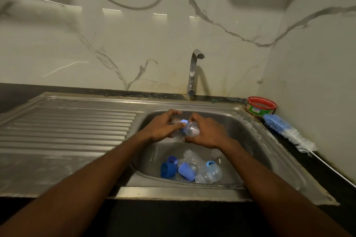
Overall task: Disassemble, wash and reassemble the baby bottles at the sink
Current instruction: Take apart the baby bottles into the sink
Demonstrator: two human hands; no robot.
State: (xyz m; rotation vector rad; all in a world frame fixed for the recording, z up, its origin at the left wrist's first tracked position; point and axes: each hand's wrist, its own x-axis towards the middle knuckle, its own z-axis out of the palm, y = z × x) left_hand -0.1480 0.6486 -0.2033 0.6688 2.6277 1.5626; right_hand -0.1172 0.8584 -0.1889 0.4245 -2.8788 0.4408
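Over the sink, the left hand grips one bottle while the right hand grips its clear cap; three blue collars and several clear parts lie in the basin, one brush beside it.

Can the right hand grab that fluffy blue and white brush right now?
Probably not yet. The right hand and the left hand are both holding a bottle over the sink. Nothing blocks the brush on the counter.

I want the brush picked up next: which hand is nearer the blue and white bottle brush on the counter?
Right. The right hand is over the sink, on the side toward the blue and white bottle brush; the left hand is beyond it.
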